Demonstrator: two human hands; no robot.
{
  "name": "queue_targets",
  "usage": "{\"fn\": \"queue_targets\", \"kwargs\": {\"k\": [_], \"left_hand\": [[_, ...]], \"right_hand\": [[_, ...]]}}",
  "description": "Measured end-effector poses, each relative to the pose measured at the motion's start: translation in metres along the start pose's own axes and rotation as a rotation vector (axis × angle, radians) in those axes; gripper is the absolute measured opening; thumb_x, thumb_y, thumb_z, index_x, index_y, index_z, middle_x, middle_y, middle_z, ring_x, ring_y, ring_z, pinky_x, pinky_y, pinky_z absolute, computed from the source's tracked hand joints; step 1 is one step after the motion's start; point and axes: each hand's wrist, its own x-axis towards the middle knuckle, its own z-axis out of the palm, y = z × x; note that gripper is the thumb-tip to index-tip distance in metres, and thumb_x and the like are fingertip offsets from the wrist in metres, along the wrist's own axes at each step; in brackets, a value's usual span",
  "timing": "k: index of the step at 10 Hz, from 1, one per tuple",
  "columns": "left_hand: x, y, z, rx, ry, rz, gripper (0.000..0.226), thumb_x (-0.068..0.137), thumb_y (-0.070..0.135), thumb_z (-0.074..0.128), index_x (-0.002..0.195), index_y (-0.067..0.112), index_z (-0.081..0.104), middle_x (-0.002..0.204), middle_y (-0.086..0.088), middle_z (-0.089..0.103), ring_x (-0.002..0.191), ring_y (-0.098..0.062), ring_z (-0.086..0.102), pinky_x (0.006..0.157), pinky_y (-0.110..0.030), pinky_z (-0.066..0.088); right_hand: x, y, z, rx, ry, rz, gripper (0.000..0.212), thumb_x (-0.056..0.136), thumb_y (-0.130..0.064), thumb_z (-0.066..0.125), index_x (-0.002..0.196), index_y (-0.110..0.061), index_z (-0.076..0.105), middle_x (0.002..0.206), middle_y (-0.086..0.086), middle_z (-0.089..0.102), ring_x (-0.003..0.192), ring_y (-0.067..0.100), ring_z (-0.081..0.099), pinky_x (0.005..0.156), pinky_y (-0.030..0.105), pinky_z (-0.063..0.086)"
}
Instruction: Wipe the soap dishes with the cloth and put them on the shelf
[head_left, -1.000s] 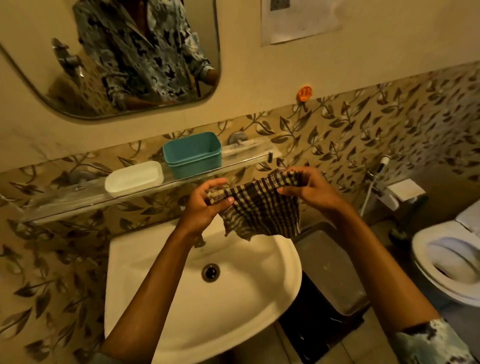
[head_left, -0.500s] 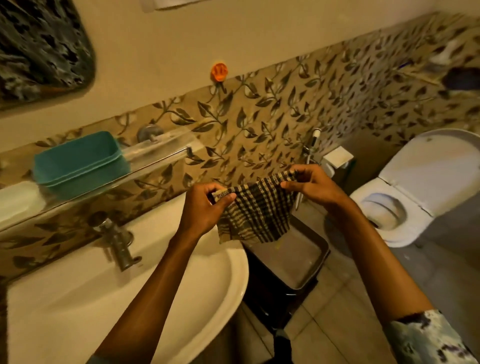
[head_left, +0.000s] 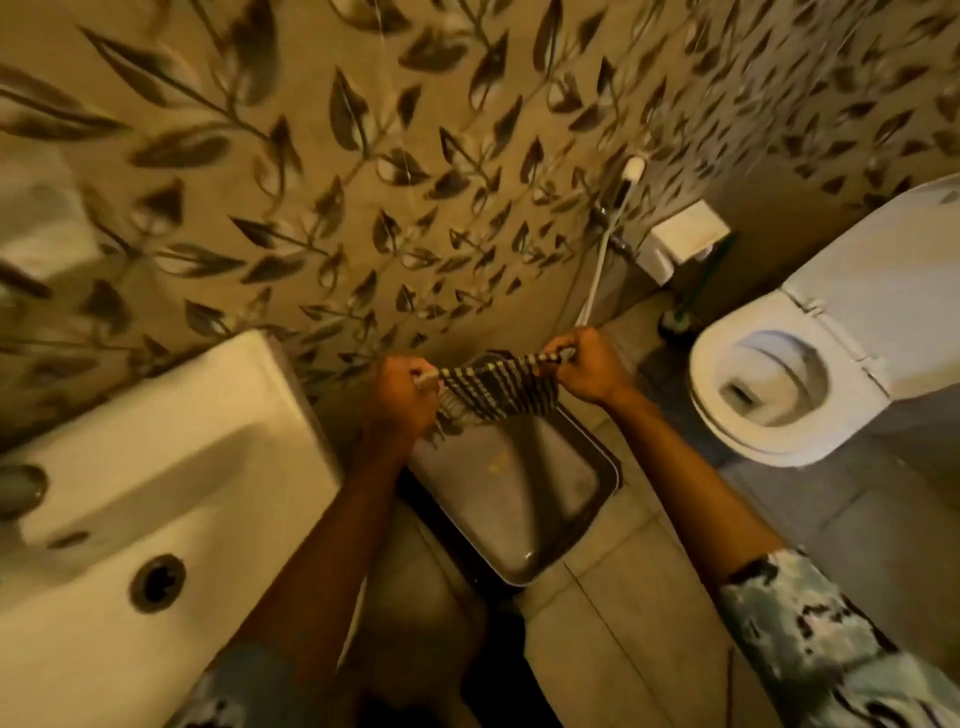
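Observation:
A dark checked cloth (head_left: 493, 387) is stretched between my two hands above a lidded bin. My left hand (head_left: 397, 402) grips its left end and my right hand (head_left: 584, 371) grips its right end, both fists closed on the fabric. The cloth sags in the middle and looks bunched or twisted. No soap dish shows in this view, and the shelf is out of frame apart from a blurred pale edge at the far left.
A white basin (head_left: 171, 499) with its drain (head_left: 157, 582) fills the lower left. Below the cloth stands a dark bin with a grey lid (head_left: 519, 499). An open toilet (head_left: 769, 395) sits at the right, with a spray hose (head_left: 602, 249) on the leaf-patterned wall.
My view has swung down and to the right, away from the shelf and dishes. Both hands have carried the cloth lower, over the bin, and it now looks more bunched.

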Motion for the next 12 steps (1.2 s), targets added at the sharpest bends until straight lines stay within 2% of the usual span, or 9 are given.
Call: {"fn": "queue_targets", "kwargs": {"k": [1, 2, 4, 5, 6, 7, 8, 9, 12], "left_hand": [[0.018, -0.007, 0.025, 0.013, 0.042, -0.075, 0.012, 0.078, 0.009, 0.061, 0.074, 0.008, 0.072, 0.068, -0.005, 0.065, 0.064, -0.02, 0.057, 0.054, -0.022, 0.037], [0.027, -0.012, 0.04, 0.054, 0.05, -0.016, 0.016, 0.081, 0.005, 0.058, 0.08, 0.001, 0.074, 0.08, -0.019, 0.072, 0.076, -0.027, 0.066, 0.064, -0.029, 0.045], [0.012, -0.018, 0.049, 0.046, 0.208, -0.098, 0.014, 0.085, 0.006, 0.057, 0.079, 0.012, 0.069, 0.078, -0.008, 0.065, 0.073, -0.013, 0.053, 0.066, -0.024, 0.039], [-0.016, -0.033, 0.069, 0.051, 0.189, -0.157, 0.019, 0.088, 0.011, 0.058, 0.102, 0.007, 0.07, 0.102, -0.012, 0.071, 0.093, -0.022, 0.065, 0.077, -0.027, 0.046], [-0.048, -0.049, 0.102, 0.062, 0.118, -0.244, 0.018, 0.089, 0.011, 0.057, 0.1, 0.003, 0.069, 0.1, -0.015, 0.07, 0.095, -0.028, 0.066, 0.075, -0.028, 0.044], [-0.077, -0.07, 0.139, 0.137, -0.142, -0.35, 0.019, 0.092, 0.011, 0.052, 0.101, 0.005, 0.067, 0.107, -0.014, 0.068, 0.101, -0.027, 0.062, 0.08, -0.028, 0.045], [-0.099, -0.085, 0.163, 0.186, -0.427, -0.394, 0.023, 0.092, 0.01, 0.048, 0.11, 0.005, 0.062, 0.118, -0.016, 0.061, 0.112, -0.03, 0.056, 0.097, -0.036, 0.043], [-0.114, -0.088, 0.169, 0.214, -0.613, -0.402, 0.024, 0.094, 0.013, 0.046, 0.111, 0.005, 0.06, 0.117, -0.016, 0.06, 0.111, -0.032, 0.056, 0.098, -0.04, 0.045], [-0.134, -0.101, 0.162, 0.234, -0.666, -0.364, 0.021, 0.093, 0.023, 0.048, 0.101, 0.011, 0.064, 0.109, -0.011, 0.065, 0.103, -0.027, 0.061, 0.091, -0.039, 0.049]], "right_hand": [[0.027, 0.021, 0.019, 0.046, -0.042, 0.028, 0.008, 0.079, -0.003, 0.068, 0.081, -0.008, 0.073, 0.077, 0.006, 0.066, 0.068, 0.012, 0.058, 0.07, 0.025, 0.043], [0.047, 0.033, 0.033, 0.077, 0.008, 0.047, 0.011, 0.079, 0.001, 0.066, 0.085, -0.003, 0.074, 0.082, 0.01, 0.069, 0.08, 0.016, 0.06, 0.075, 0.023, 0.044], [0.059, 0.034, 0.049, 0.159, 0.016, -0.02, 0.014, 0.08, 0.003, 0.064, 0.09, 0.004, 0.074, 0.093, 0.021, 0.074, 0.089, 0.03, 0.068, 0.083, 0.035, 0.053], [0.04, 0.045, 0.053, 0.166, 0.022, -0.059, 0.019, 0.078, 0.008, 0.061, 0.092, 0.004, 0.074, 0.098, 0.021, 0.072, 0.095, 0.032, 0.067, 0.085, 0.028, 0.05], [0.003, 0.078, 0.059, 0.151, -0.045, -0.106, 0.02, 0.08, 0.012, 0.057, 0.095, 0.009, 0.07, 0.107, 0.025, 0.067, 0.102, 0.037, 0.063, 0.092, 0.04, 0.051], [-0.028, 0.127, 0.077, 0.088, -0.215, 0.083, 0.026, 0.087, 0.006, 0.056, 0.112, 0.004, 0.061, 0.121, 0.022, 0.061, 0.112, 0.031, 0.059, 0.098, 0.039, 0.049], [-0.045, 0.162, 0.096, -0.086, -0.428, 0.287, 0.032, 0.091, -0.009, 0.057, 0.123, -0.009, 0.057, 0.124, 0.01, 0.06, 0.116, 0.024, 0.057, 0.091, 0.024, 0.049], [-0.055, 0.176, 0.105, -0.212, -0.472, 0.282, 0.033, 0.092, -0.012, 0.057, 0.124, -0.008, 0.055, 0.126, 0.012, 0.059, 0.117, 0.027, 0.056, 0.099, 0.039, 0.049], [-0.061, 0.159, 0.123, -0.236, -0.484, 0.382, 0.042, 0.088, -0.017, 0.063, 0.126, -0.003, 0.053, 0.133, 0.019, 0.051, 0.125, 0.031, 0.048, 0.108, 0.037, 0.04]]}}
